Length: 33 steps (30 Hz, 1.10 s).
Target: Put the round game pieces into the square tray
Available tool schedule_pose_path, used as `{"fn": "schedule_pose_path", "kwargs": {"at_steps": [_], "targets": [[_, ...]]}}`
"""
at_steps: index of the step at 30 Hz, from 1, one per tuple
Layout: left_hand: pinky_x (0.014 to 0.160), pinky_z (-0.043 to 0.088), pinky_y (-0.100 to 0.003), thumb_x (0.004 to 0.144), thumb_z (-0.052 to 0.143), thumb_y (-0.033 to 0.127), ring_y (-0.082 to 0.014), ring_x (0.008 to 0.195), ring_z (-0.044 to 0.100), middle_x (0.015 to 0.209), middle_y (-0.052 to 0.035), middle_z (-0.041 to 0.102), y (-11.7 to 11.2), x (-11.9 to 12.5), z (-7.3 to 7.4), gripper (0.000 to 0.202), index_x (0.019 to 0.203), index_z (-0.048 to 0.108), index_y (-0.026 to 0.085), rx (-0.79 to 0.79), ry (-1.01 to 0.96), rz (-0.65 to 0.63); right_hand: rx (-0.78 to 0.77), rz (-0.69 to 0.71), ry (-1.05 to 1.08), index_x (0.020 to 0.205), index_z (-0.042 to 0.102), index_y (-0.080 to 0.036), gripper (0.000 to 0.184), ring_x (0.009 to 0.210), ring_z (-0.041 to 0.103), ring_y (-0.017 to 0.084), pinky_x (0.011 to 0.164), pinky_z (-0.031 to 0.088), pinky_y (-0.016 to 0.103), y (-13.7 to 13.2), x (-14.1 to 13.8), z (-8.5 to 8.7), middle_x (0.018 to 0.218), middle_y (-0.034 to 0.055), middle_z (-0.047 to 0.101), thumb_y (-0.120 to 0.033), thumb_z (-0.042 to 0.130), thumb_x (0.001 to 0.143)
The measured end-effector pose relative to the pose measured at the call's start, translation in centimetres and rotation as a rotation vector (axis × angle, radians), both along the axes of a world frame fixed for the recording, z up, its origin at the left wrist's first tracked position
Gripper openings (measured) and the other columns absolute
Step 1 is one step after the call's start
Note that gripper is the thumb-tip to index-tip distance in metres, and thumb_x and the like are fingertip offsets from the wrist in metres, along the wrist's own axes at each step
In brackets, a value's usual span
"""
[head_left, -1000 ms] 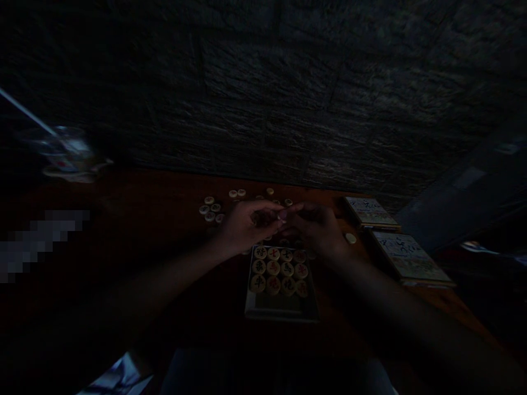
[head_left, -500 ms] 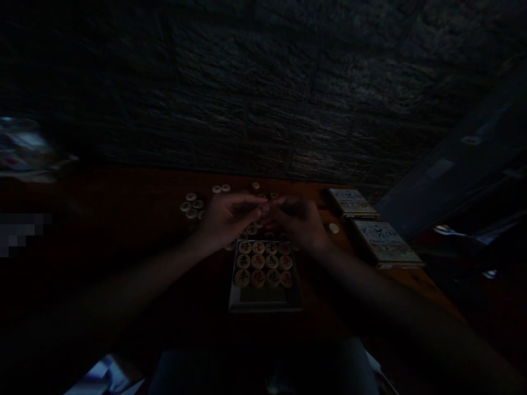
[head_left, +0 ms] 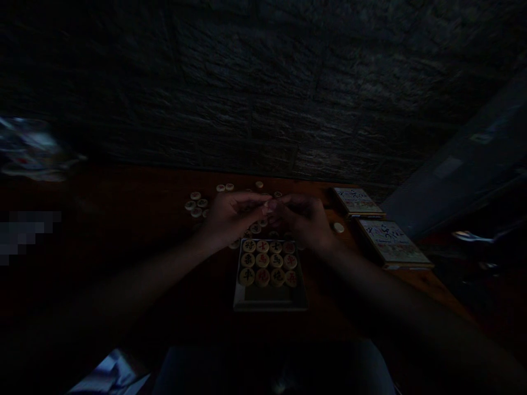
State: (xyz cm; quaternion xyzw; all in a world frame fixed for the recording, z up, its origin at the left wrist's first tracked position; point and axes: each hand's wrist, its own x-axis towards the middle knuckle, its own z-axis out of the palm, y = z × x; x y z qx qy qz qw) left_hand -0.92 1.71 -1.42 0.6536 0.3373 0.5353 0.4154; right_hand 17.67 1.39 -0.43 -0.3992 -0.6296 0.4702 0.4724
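The scene is very dark. My left hand [head_left: 230, 216] and my right hand [head_left: 304, 219] meet fingertip to fingertip above a dark red table [head_left: 144, 230], both curled as if pinching something small that I cannot make out. Just below them lies a shallow square tray [head_left: 269, 299] holding several round pale game pieces [head_left: 267, 262] with red and black characters, set in rows. More loose pieces [head_left: 196, 204] lie scattered on the table beyond and left of my hands. One single piece [head_left: 338, 227] sits right of my right hand.
Two flat printed boxes [head_left: 357, 201] [head_left: 393, 244] lie at the table's right side. A dark stone wall [head_left: 263, 99] stands right behind the table. A blurred pale object [head_left: 31, 153] rests at the far left. Something pale [head_left: 111, 373] shows at the bottom left.
My hands have stayed together at the fingertips. The view has shifted left and then slightly back to the right; nothing on the table has visibly moved.
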Motion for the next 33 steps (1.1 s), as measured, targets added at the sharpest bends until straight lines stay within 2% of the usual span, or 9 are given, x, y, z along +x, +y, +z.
{"fn": "schedule_pose_path", "kwargs": {"at_steps": [4,7,11,17,23,28,30,33], "targets": [[0.086,0.068,-0.039,0.081,0.082,0.032,-0.023,0.092,0.079,0.108,-0.0092,0.081,0.2,0.0,-0.2,0.027,0.103,0.081,0.018,-0.123,-0.096,-0.025,-0.016,0.02,0.013,0.09,0.08,-0.019,0.037,0.066,0.071,0.014,0.066,0.06,0.027,0.2,0.2,-0.1,0.079,0.0038,0.078,-0.054,0.081,0.078],[0.088,0.067,-0.04,0.08,0.083,0.032,-0.0242,0.094,0.079,0.111,-0.0098,0.08,0.3,-0.1,-0.4,0.03,0.106,0.08,0.017,-0.157,-0.124,-0.053,0.007,0.022,0.008,0.093,0.08,-0.02,0.038,0.069,0.072,0.016,0.066,0.059,0.027,0.2,0.3,0.0,0.079,0.0033,0.078,-0.053,0.085,0.074],[0.091,0.065,-0.037,0.08,0.081,0.021,-0.0226,0.101,0.078,0.115,-0.0084,0.08,0.1,-0.1,-0.3,0.028,0.108,0.08,0.02,-0.089,-0.048,-0.074,0.02,0.0,0.023,0.09,0.08,-0.02,0.032,0.067,0.07,0.014,0.064,0.057,0.025,0.1,0.3,-0.2,0.08,0.0037,0.079,-0.047,0.087,0.074],[0.09,0.065,-0.035,0.079,0.081,0.018,-0.0205,0.095,0.078,0.106,-0.0076,0.081,-0.1,0.2,-0.2,0.025,0.104,0.08,0.019,0.033,0.017,-0.035,-0.052,-0.012,0.068,0.083,0.079,-0.02,0.028,0.062,0.068,0.013,0.059,0.055,0.024,0.2,0.2,-0.4,0.072,0.0022,0.076,-0.046,0.088,0.073],[0.077,0.068,-0.033,0.079,0.081,0.025,-0.0195,0.084,0.079,0.1,-0.0063,0.082,0.0,0.3,-0.1,0.019,0.097,0.08,0.019,-0.136,-0.11,-0.044,-0.052,-0.017,0.006,0.085,0.082,-0.022,0.028,0.063,0.069,0.013,0.064,0.056,0.025,-0.4,0.1,0.5,0.076,0.0032,0.078,-0.048,0.083,0.079],[0.077,0.068,-0.032,0.078,0.082,0.026,-0.0188,0.082,0.079,0.1,-0.007,0.082,-0.1,0.3,0.0,0.018,0.095,0.081,0.018,-0.207,-0.159,-0.026,-0.005,-0.022,-0.035,0.09,0.082,-0.022,0.028,0.066,0.072,0.016,0.065,0.058,0.027,-0.5,0.2,0.3,0.078,0.0035,0.079,-0.047,0.084,0.078],[0.078,0.067,-0.032,0.079,0.082,0.026,-0.0188,0.082,0.079,0.101,-0.008,0.082,-0.2,0.3,0.1,0.022,0.099,0.081,0.018,-0.212,-0.139,-0.043,0.005,-0.037,-0.041,0.089,0.082,-0.021,0.028,0.064,0.072,0.016,0.062,0.057,0.025,-0.4,0.3,0.2,0.077,0.0036,0.079,-0.046,0.085,0.077],[0.08,0.065,-0.032,0.078,0.083,0.024,-0.0201,0.087,0.079,0.102,-0.0092,0.082,-0.4,0.3,0.3,0.026,0.102,0.081,0.016,-0.113,-0.05,-0.04,0.02,-0.047,-0.031,0.084,0.081,-0.02,0.027,0.062,0.07,0.014,0.059,0.054,0.023,-0.2,0.3,0.0,0.074,0.0037,0.078,-0.045,0.087,0.075]]}}
